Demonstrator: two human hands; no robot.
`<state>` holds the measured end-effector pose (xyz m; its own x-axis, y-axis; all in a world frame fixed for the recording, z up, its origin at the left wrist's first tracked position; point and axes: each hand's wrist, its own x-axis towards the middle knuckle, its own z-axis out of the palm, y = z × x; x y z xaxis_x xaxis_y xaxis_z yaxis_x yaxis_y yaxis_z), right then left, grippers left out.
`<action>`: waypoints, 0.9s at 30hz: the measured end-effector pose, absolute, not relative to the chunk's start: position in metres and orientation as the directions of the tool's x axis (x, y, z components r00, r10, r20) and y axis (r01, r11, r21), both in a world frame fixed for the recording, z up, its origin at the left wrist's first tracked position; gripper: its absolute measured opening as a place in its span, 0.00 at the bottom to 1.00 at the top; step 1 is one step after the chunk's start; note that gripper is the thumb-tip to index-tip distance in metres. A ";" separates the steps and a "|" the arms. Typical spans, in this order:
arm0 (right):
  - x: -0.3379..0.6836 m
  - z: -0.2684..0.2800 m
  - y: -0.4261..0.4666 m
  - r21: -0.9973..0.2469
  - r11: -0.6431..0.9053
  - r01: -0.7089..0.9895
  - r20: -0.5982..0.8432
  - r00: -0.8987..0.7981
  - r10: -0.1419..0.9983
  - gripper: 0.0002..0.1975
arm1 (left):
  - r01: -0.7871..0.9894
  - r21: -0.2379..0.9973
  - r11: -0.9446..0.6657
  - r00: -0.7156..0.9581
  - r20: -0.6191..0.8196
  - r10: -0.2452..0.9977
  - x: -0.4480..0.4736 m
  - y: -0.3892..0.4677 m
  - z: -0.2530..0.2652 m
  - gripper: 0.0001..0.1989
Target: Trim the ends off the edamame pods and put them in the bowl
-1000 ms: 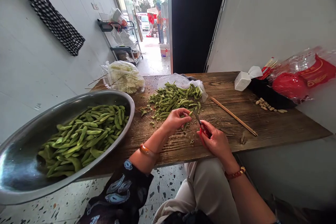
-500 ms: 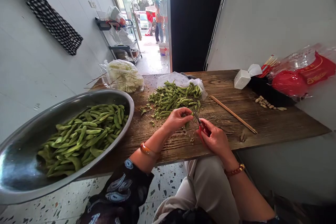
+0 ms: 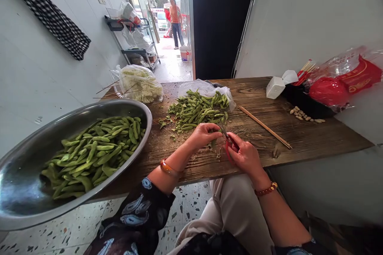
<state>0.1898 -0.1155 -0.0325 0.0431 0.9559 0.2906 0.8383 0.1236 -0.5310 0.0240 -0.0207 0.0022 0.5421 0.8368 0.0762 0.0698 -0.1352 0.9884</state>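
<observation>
Your scissors' (image 3: pixel 229 155) handles look more spread now, and the pod tip by your left hand (image 3: pixel 205 134) has slipped from sight — mid-trim, it seems. Left fingers pinched together, likely on that hidden pod; right hand (image 3: pixel 247 155) curled round the scissors. One pair of scissors, one metal basin (image 3: pixel 149 121) of pods (image 3: pixel 98 151) at left, one pod pile (image 3: pixel 199 112) ahead on the worktop (image 3: pixel 263 107) — pods too many to count.

The left hand (image 3: pixel 205 134) is hiding much of the pod (image 3: pixel 213 142), and the right hand (image 3: pixel 245 155) is covering part of the scissors (image 3: pixel 224 131). The left edge is cropping the metal bowl (image 3: pixel 20 185), the top edge the checkered cloth (image 3: pixel 50 18). Lettering (image 3: pixel 358 87) on red packaging (image 3: pixel 363 72) is looking blurred. The person (image 3: pixel 175 18) outside is appearing too small for detail.
</observation>
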 end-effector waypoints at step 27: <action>0.190 -0.035 -0.112 -0.586 0.105 0.804 0.312 0.104 0.944 0.25 | -0.475 0.829 0.297 0.491 -0.031 0.870 0.021 -0.010 0.001 0.19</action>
